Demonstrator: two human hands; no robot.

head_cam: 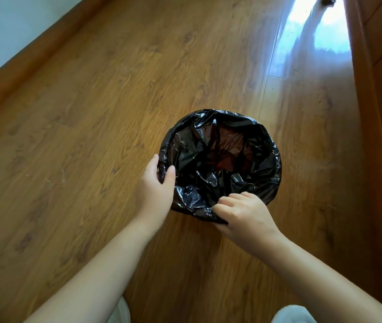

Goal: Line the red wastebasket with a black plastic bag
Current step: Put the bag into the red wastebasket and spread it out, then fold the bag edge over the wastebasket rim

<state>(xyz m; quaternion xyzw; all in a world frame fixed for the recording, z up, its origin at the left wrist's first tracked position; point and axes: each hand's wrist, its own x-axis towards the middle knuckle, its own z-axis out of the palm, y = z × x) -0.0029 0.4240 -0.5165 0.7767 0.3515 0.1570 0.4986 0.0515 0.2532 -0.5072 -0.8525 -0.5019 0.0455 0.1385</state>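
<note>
I am looking down at the wastebasket (pixel 225 163), which is standing on the floor (pixel 92 117) just ahead of me. It is showing only as a red tint through the thin film. The bag (pixel 262 159) is sitting inside it, with its mouth turned out over the rim all the way round, as far as I can see.

I am judging this to be the closing step: seating the folded edge and tidying the slack, with the lining itself largely done. The near side is looking the loosest, with plastic bunching in crumpled folds there.

My left hand (pixel 156 186) is clasping the left side of the rim, its thumb (pixel 170 174) lying on the bag on the inner side and its fingers wrapping round the outside. My right hand (pixel 243 216) is working at the near edge, knuckles up, with its fingers curling in and pinching a fold of the bag against the rim.

Next, I am expecting to draw that pinched fold down over the outside while the left hand is steadying the rim. The pull is needing to be gentle, since film this thin is likely to tear or slip off the far side.
</note>
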